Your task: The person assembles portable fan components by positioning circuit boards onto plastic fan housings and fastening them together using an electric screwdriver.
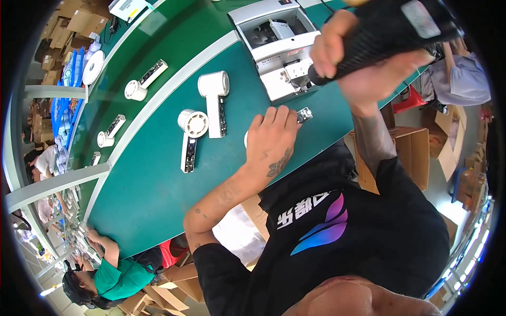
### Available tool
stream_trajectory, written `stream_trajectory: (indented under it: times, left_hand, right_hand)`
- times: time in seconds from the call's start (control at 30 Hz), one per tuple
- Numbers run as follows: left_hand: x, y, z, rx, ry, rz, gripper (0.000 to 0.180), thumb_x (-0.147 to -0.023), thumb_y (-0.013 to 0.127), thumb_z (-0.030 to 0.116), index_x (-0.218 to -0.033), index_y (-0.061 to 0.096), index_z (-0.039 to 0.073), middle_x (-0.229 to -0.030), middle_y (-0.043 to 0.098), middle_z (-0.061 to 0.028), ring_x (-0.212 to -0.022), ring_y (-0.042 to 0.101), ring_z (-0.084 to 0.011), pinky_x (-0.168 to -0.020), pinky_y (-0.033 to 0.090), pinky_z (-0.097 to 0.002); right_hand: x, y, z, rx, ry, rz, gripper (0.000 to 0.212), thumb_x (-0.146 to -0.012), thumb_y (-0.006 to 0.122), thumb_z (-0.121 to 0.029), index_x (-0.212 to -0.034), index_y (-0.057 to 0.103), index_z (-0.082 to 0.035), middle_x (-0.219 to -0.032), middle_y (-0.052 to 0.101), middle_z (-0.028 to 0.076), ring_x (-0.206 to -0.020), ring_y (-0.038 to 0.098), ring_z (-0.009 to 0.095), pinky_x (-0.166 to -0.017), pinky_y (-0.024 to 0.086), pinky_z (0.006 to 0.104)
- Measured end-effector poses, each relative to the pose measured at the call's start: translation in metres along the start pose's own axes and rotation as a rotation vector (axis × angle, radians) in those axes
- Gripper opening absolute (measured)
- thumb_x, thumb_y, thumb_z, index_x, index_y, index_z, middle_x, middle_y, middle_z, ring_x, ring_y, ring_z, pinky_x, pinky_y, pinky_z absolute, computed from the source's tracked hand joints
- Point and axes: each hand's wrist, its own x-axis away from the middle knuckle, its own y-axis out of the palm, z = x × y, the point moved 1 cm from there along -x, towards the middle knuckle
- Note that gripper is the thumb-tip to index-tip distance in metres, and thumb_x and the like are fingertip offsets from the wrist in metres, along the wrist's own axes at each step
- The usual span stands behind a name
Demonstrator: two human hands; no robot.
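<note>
My left hand (271, 138) lies palm down over a white handheld fan (304, 115) on the bench. Its fingers curl around the fan and cover most of it; the handle end with bare circuit parts sticks out beyond the fingertips. My right hand (363, 79) is raised, its fingers wrapped around a thick black electric screwdriver (390, 37). The driver's tip reaches the front of a white screw feeder (284, 52); whether it touches cannot be told. Left of my left hand lie two white handheld fans, one upper (213, 102) and one lower (193, 126), their handles open to the electronics.
Beyond a pale rail (174, 79), a green conveyor belt (174, 31) carries several more fans (138, 88). The green bench (153, 205) curves around me. A co-worker in a green shirt (124, 279) sits to the left. Cardboard boxes (411, 152) stand to my right.
</note>
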Motion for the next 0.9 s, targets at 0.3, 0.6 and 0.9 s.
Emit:
stream_trajectory:
  times: [0.3,0.6,0.9]
  left_hand:
    - [0.002,-0.003,-0.001,-0.021,0.005,0.003,0.02,-0.086,0.074,0.018,-0.1,0.068,0.006,-0.089,0.056,-0.0052,-0.083,0.059,-0.0223,-0.068,0.047,-0.0355]
    - [0.002,-0.002,-0.002,-0.019,0.012,0.012,0.021,-0.087,0.074,0.02,-0.101,0.067,0.006,-0.089,0.055,-0.005,-0.083,0.059,-0.0216,-0.068,0.046,-0.035]
    - [0.003,0.001,-0.003,-0.004,0.011,0.011,0.021,-0.087,0.074,0.019,-0.102,0.068,0.005,-0.09,0.055,-0.0048,-0.083,0.059,-0.0215,-0.068,0.046,-0.0349]
  right_hand:
    - [0.005,0.029,0.006,0.455,0.021,0.033,0.093,-0.095,0.033,-0.081,-0.114,0.054,0.007,-0.067,0.058,0.008,-0.05,0.051,0.011,-0.047,0.039,0.0238]
    - [0.039,0.015,0.003,0.333,0.088,0.159,0.095,-0.092,0.027,-0.085,-0.126,0.045,0.003,-0.063,0.051,0.008,-0.044,0.047,0.014,-0.043,0.042,0.0279]
    - [0.052,0.011,0.009,0.267,0.155,0.141,0.098,-0.085,0.036,-0.09,-0.124,0.044,0.0,-0.064,0.051,0.008,-0.046,0.047,0.014,-0.044,0.043,0.0281]
